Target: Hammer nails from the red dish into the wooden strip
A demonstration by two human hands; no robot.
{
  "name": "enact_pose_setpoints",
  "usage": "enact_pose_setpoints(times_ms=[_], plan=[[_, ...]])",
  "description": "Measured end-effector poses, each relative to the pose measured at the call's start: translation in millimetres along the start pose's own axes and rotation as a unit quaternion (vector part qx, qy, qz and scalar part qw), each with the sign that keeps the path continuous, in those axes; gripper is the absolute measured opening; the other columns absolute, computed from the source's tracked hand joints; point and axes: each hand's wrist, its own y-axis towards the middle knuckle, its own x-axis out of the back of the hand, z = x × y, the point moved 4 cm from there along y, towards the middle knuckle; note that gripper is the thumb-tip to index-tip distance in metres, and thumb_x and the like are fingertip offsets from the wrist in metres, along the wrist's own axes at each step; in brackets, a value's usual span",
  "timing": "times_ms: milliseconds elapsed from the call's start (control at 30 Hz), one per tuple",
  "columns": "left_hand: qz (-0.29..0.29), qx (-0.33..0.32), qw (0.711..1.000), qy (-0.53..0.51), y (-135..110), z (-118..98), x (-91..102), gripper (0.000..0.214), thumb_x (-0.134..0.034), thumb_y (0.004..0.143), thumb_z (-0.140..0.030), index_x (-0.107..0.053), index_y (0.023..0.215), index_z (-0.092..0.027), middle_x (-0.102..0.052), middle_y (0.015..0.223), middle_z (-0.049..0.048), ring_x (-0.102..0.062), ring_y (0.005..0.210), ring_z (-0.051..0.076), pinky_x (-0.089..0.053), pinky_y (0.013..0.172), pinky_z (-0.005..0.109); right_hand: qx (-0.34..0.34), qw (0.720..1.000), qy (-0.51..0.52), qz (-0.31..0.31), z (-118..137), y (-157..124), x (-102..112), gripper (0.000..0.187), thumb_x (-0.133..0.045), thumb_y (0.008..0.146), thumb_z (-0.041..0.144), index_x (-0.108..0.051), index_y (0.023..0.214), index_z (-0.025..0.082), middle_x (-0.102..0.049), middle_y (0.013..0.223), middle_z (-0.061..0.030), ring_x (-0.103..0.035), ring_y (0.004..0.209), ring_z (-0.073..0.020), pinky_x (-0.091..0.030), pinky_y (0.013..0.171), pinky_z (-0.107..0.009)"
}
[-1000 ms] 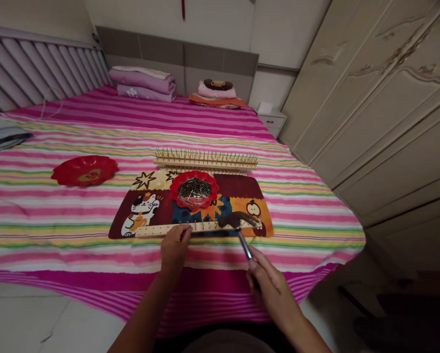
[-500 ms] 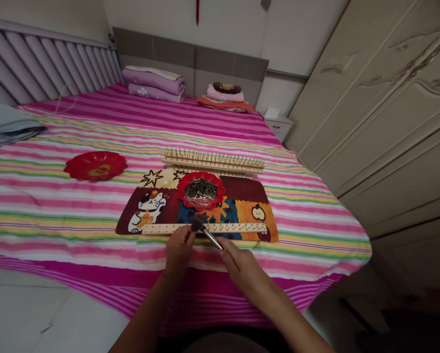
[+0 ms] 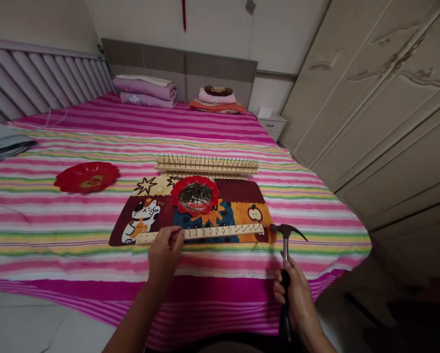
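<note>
Toward seven o'clock, the left hand (image 3: 163,252) covers part of the wooden strip (image 3: 227,231); whether a nail sits between its fingertips cannot be told. At five o'clock, the right hand (image 3: 297,294) hides some of the handle of the hammer (image 3: 285,252). Near the centre, the nails (image 3: 196,197) overlap too tightly to count, and their bowl (image 3: 175,196) masks some of the mat (image 3: 236,189). The picture's edge cuts off the folded cloth (image 3: 5,142) at nine o'clock and the wardrobe (image 3: 381,108) at two.

Cream wardrobe (image 3: 374,113), grey headboard (image 3: 146,58), white wall (image 3: 220,29), pale floor (image 3: 32,316).
</note>
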Motion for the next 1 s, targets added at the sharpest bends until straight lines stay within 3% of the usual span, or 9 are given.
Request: enact_pose_setpoints(times_ms=[133,300,467,567,700,833,900,1000], plan=[[0.016,-0.046,0.997,0.067,45.0,-10.9,3.5,0.022,-0.051,0.078,-0.036,-0.065,0.082,-0.021,-0.066,0.08,0.0039,-0.059,0.076,0.018,-0.045,0.072,0.029,-0.011,0.999,0.048,0.001,-22.0,10.6,16.0,0.037,-0.069,0.066,0.046,-0.05,0.091,0.026,-0.045,0.047,0.0112,-0.031,0.03,-0.0035,-0.021,0.027,-0.011],[0.132,-0.092,0.954,0.253,96.9,-16.5,-38.9,0.019,-0.052,0.075,-0.027,-0.07,0.076,-0.021,-0.068,0.085,0.01,-0.059,0.087,0.027,-0.042,0.077,0.037,-0.021,0.998,0.053,0.0,-33.7,15.6,20.2,0.039,-0.067,0.068,0.048,-0.051,0.098,0.027,-0.044,0.048,0.0113,-0.03,0.03,-0.0029,-0.02,0.027,-0.01],[0.216,-0.045,0.902,0.371,114.1,-15.1,-71.5,0.022,-0.052,0.074,-0.027,-0.072,0.079,-0.018,-0.069,0.09,0.0146,-0.06,0.089,0.032,-0.04,0.073,0.041,-0.027,0.998,0.058,0.011,-31.5,17.2,20.2,0.046,-0.065,0.07,0.05,-0.051,0.108,0.029,-0.042,0.047,0.0118,-0.028,0.029,-0.0026,-0.019,0.027,-0.009],[0.218,-0.04,0.895,0.387,119.8,-15.3,-77.3,0.024,-0.049,0.074,-0.024,-0.071,0.081,-0.017,-0.069,0.092,0.0153,-0.06,0.09,0.032,-0.039,0.073,0.041,-0.026,0.998,0.053,0.01,-30.5,16.5,20.2,0.049,-0.065,0.069,0.052,-0.051,0.11,0.029,-0.042,0.047,0.0119,-0.028,0.03,-0.0027,-0.019,0.027,-0.009],[0.188,0.007,0.929,0.32,134.0,-12.7,-69.2,0.023,-0.047,0.074,-0.025,-0.068,0.077,-0.017,-0.069,0.085,0.0132,-0.062,0.085,0.028,-0.039,0.067,0.034,-0.031,0.998,0.057,0.012,-30.6,16.2,19.9,0.046,-0.064,0.07,0.05,-0.051,0.108,0.028,-0.043,0.048,0.0115,-0.028,0.03,-0.0024,-0.019,0.028,-0.009],[0.139,0.079,0.977,0.139,137.1,-5.2,-42.1,0.017,-0.053,0.068,-0.03,-0.064,0.071,-0.018,-0.068,0.073,0.0056,-0.06,0.07,0.02,-0.04,0.062,0.028,-0.033,0.997,0.062,0.012,-31.2,18.3,21.1,0.043,-0.064,0.069,0.049,-0.052,0.104,0.027,-0.042,0.047,0.0117,-0.028,0.03,-0.0021,-0.019,0.028,-0.009],[0.116,0.093,0.989,0.017,125.4,-0.5,-24.6,0.019,-0.056,0.064,-0.035,-0.063,0.071,-0.018,-0.067,0.07,0.0021,-0.058,0.066,0.017,-0.041,0.062,0.026,-0.035,0.997,0.067,0.016,-31.7,18.9,21.4,0.044,-0.065,0.069,0.049,-0.052,0.105,0.027,-0.042,0.046,0.0119,-0.027,0.029,-0.0023,-0.018,0.028,-0.009],[0.11,0.123,0.98,-0.115,91.7,8.4,-2.3,0.029,-0.062,0.058,-0.042,-0.063,0.075,-0.018,-0.065,0.066,-0.0003,-0.057,0.063,0.015,-0.042,0.062,0.025,-0.038,0.997,0.07,0.021,-32.2,18.3,21.0,0.045,-0.066,0.068,0.048,-0.052,0.106,0.027,-0.043,0.047,0.0117,-0.028,0.03,-0.0025,-0.019,0.028,-0.009]])
